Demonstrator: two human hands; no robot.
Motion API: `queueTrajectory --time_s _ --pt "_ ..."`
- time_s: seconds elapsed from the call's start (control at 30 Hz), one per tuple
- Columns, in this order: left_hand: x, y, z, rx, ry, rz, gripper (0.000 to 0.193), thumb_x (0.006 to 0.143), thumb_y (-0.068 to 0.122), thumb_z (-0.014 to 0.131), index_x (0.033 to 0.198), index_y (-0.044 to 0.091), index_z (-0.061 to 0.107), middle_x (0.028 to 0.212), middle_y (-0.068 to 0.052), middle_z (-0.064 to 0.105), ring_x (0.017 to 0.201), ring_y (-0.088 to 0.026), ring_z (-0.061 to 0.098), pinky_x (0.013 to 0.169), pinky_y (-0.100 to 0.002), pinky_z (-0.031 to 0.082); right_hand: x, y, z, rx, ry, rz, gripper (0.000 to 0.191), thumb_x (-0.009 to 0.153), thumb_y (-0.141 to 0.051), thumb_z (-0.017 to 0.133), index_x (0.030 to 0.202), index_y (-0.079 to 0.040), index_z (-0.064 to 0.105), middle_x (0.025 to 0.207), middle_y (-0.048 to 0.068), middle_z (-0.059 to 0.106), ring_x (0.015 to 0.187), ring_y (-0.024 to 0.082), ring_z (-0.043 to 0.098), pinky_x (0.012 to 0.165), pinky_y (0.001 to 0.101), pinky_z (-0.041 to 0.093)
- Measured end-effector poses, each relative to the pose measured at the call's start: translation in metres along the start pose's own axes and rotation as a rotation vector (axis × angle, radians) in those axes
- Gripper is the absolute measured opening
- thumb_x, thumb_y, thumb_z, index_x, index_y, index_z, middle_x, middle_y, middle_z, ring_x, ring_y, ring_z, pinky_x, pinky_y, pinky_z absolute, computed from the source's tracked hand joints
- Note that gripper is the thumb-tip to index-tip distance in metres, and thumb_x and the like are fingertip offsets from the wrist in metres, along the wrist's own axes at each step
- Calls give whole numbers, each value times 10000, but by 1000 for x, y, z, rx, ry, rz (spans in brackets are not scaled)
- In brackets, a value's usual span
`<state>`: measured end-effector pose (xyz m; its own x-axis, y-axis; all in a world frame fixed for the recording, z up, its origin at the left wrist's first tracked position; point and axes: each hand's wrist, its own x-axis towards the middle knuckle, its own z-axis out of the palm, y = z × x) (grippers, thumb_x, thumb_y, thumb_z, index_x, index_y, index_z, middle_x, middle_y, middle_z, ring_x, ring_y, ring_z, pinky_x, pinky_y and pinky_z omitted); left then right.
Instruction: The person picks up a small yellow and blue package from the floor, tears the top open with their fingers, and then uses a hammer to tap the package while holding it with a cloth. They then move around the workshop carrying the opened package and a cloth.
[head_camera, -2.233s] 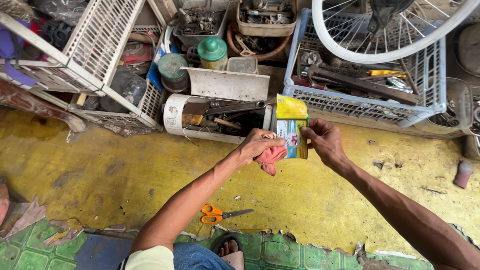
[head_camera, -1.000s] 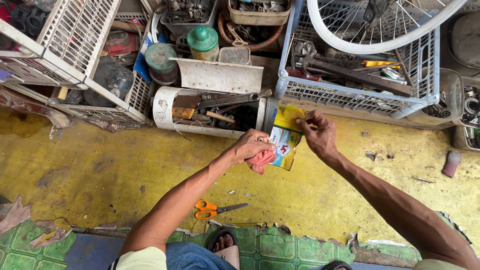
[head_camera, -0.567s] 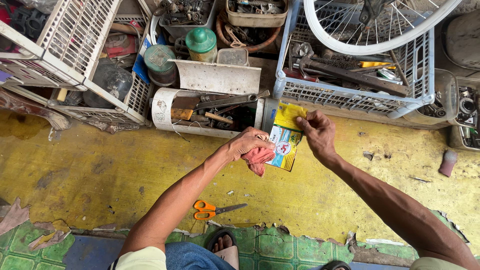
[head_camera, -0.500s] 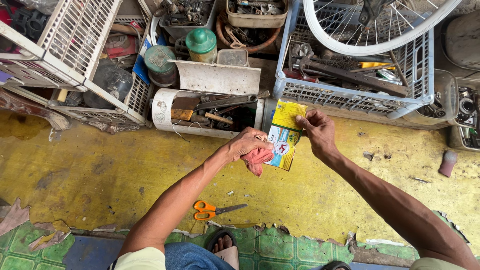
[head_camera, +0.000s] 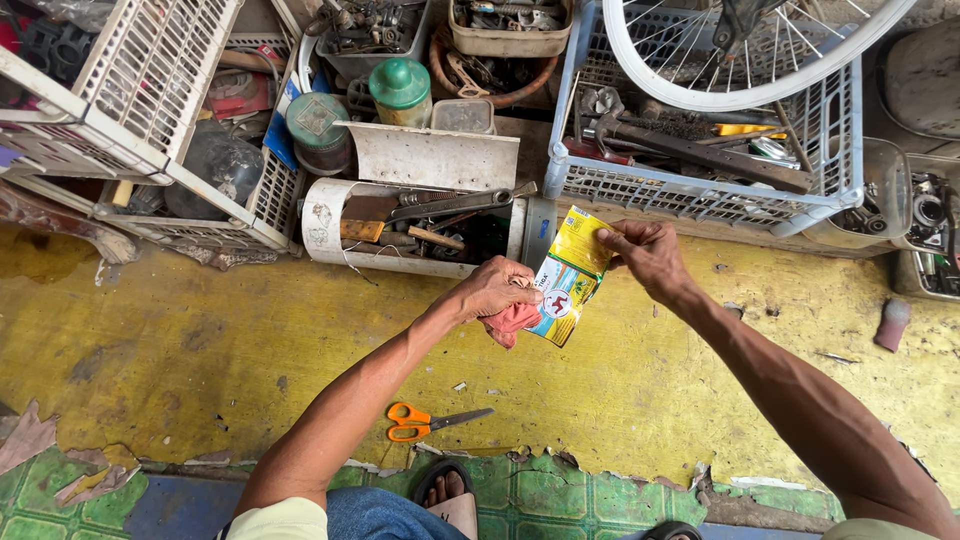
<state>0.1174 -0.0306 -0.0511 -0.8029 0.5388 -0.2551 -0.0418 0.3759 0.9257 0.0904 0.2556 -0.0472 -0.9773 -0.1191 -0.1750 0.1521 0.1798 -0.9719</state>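
My left hand (head_camera: 497, 290) and my right hand (head_camera: 648, 254) hold a small yellow and green printed packet (head_camera: 567, 277) between them, above the yellow floor. The right hand pinches its top right corner. The left hand grips its left edge and also clutches a red rag (head_camera: 510, 321) bunched under the palm. The packet hangs tilted, its lower end toward me. Orange-handled scissors (head_camera: 428, 421) lie shut on the floor below my left forearm.
A cut white container of hand tools (head_camera: 420, 225) lies just beyond my hands. A blue crate of tools (head_camera: 700, 185) sits under a bicycle wheel (head_camera: 740, 60). White crates (head_camera: 150, 100) stand at left. My sandalled foot (head_camera: 450, 495) rests on green tiles.
The packet has tilted and dropped slightly from upright to slanted. Both hands stay on it, shifted a little to the right in view.
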Motion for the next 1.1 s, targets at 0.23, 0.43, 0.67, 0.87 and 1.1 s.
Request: queueTrajectory --time_s 0.23,0.43,0.67,0.87,1.1 --pt "-1 4 -1 -23 -31 40 231 831 204 801 720 30 698 647 59 573 643 -29 483 551 -262 423 -3 -14 -6 -108 -53 -25 270 914 -269 745 1087 -64 771 1018 138 786 809 219 776 698 384 628" --pt "-2 0 -3 25 -19 58 297 862 214 818 729 -9 675 668 31 527 663 -47 447 555 -274 392 1 -12 -29 -16 -258 -28 278 871 -264 749 1089 -93 737 1051 131 782 891 178 773 736 342 679" --pt "-3 9 1 -64 -54 13 209 840 212 799 809 11 753 691 39 639 665 -34 529 571 -257 456 -2 -1 -21 -447 -19 -246 263 961 -352 673 1056 -138 794 923 86 804 717 152 741 609 352 635" --pt "-6 12 -9 -2 -33 35 217 829 219 809 787 15 748 675 39 626 657 -32 519 565 -263 455 1 -33 -30 -191 -201 -106 538 852 -427 731 1289 -129 634 1209 59 701 981 149 730 768 384 648" --pt "2 15 -1 196 -111 99 254 821 240 804 761 8 721 584 -7 548 596 -65 467 530 -305 391 3 -35 -20 -530 -300 -70 333 859 -382 783 988 -79 731 884 127 762 770 232 709 752 415 622"
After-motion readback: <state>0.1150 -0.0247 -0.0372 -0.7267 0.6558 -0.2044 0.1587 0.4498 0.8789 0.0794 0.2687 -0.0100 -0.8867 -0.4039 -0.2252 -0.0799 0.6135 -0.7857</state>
